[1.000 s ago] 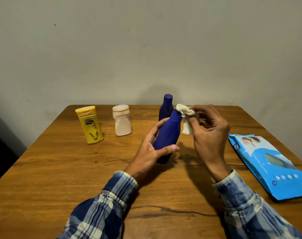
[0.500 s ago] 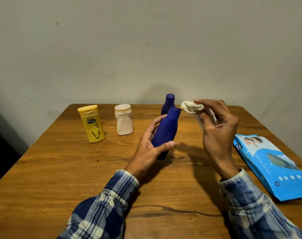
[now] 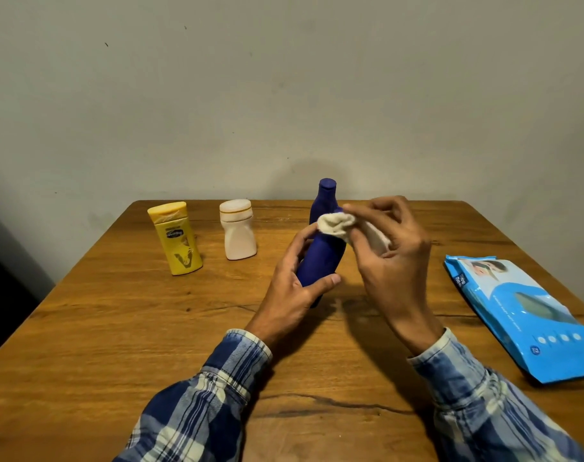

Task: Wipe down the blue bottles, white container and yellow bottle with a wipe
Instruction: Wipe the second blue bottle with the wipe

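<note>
My left hand (image 3: 292, 291) grips a blue bottle (image 3: 324, 258), tilted a little above the wooden table (image 3: 117, 328). My right hand (image 3: 390, 261) pinches a crumpled white wipe (image 3: 337, 223) and holds it against the bottle's top, which the wipe hides. A second blue bottle (image 3: 324, 198) stands upright just behind. The white container (image 3: 237, 230) and the yellow bottle (image 3: 177, 238) stand side by side at the back left.
A light blue pack of wipes (image 3: 524, 311) lies flat near the table's right edge. A plain wall rises right behind the table's far edge. Bare wood lies in front of my sleeves.
My right hand brought the wipe back from beside the bottle onto its cap. The left hand kept its hold on the bottle.
</note>
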{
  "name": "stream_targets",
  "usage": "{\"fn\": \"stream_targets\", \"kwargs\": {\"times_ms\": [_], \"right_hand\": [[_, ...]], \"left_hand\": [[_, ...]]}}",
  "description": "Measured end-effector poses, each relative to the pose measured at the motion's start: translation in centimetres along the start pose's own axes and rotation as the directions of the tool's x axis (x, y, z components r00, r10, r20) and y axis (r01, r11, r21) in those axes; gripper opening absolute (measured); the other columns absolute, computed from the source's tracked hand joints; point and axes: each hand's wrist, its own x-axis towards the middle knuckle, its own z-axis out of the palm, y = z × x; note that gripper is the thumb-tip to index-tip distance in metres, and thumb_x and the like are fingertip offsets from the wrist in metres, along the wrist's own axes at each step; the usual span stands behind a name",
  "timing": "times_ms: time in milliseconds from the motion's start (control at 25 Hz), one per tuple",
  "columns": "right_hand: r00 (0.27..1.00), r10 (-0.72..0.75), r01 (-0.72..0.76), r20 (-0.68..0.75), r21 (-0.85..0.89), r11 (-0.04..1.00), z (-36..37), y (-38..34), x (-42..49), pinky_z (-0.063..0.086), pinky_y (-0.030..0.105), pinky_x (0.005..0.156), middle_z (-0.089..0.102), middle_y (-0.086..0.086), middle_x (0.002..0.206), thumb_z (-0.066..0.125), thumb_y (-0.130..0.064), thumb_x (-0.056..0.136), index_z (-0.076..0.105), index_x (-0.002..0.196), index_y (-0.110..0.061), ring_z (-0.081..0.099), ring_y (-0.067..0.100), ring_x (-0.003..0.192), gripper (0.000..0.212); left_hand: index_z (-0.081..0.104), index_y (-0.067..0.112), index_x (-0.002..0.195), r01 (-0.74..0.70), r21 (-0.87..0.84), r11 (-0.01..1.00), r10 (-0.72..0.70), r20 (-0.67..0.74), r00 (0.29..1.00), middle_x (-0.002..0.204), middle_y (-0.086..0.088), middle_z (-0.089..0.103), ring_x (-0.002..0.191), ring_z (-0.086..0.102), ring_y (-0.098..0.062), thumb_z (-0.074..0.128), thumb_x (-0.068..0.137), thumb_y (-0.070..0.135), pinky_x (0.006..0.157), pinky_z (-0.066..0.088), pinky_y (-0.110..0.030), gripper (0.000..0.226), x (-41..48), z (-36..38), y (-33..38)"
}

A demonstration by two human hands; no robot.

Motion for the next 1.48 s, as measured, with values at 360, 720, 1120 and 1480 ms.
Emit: {"fn": "stream_targets", "kwargs": {"times_ms": [360, 720, 1120, 1480], "right_hand": [[0.987, 0.148, -0.140, -0.056, 0.127, 0.982, -0.5, 0.6, 0.6, 0.054, 0.016, 0.079, 0.064, 0.004, 0.104, 0.069, 0.003, 0.089, 0.073, 0.102, -0.009, 0.063, 0.008, 0.097, 0.018], [0.969, 0.242, -0.234, 0.044, 0.469, 0.852, -2.0, 0.4, 1.6, 0.061, 0.039, 0.084, 0.071, 0.009, 0.108, 0.068, 0.006, 0.089, 0.066, 0.112, -0.005, 0.070, 0.023, 0.100, 0.025], [0.949, -0.119, 0.045, 0.292, 0.247, 0.968, -1.9, 0.0, 1.2, 0.056, 0.040, 0.089, 0.070, 0.004, 0.111, 0.071, 0.007, 0.086, 0.071, 0.108, -0.005, 0.065, 0.020, 0.109, 0.026], [0.933, -0.072, -0.076, 0.352, 0.389, 0.918, -1.9, -0.6, 1.0, 0.058, 0.036, 0.089, 0.071, 0.007, 0.107, 0.066, 0.008, 0.086, 0.070, 0.103, -0.001, 0.067, 0.023, 0.107, 0.020]], "left_hand": [[0.050, 0.036, 0.145, 0.171, -0.263, 0.949, -0.156, 0.079, 0.985, 0.147, -0.012, 0.054, 0.126, 0.061, -0.038, 0.082, 0.080, 0.004, 0.096, 0.057, -0.042, 0.079, 0.1, -0.5, 0.3], [0.057, 0.022, 0.131, 0.167, -0.108, 0.980, -0.171, -0.022, 0.985, 0.119, -0.006, 0.072, 0.118, 0.066, -0.022, 0.072, 0.089, -0.001, 0.107, 0.050, -0.053, 0.051, -0.3, -0.8, 0.6], [0.057, 0.055, 0.126, 0.121, 0.093, 0.988, -0.113, -0.088, 0.990, 0.131, 0.005, 0.062, 0.125, 0.058, -0.024, 0.068, 0.085, 0.023, 0.105, 0.048, -0.060, 0.053, -0.2, -0.9, 0.2], [0.055, 0.042, 0.134, 0.108, 0.158, 0.982, -0.090, -0.115, 0.989, 0.131, 0.004, 0.061, 0.122, 0.059, -0.022, 0.067, 0.094, 0.009, 0.103, 0.050, -0.059, 0.053, 0.0, -1.1, 0.0]]}}
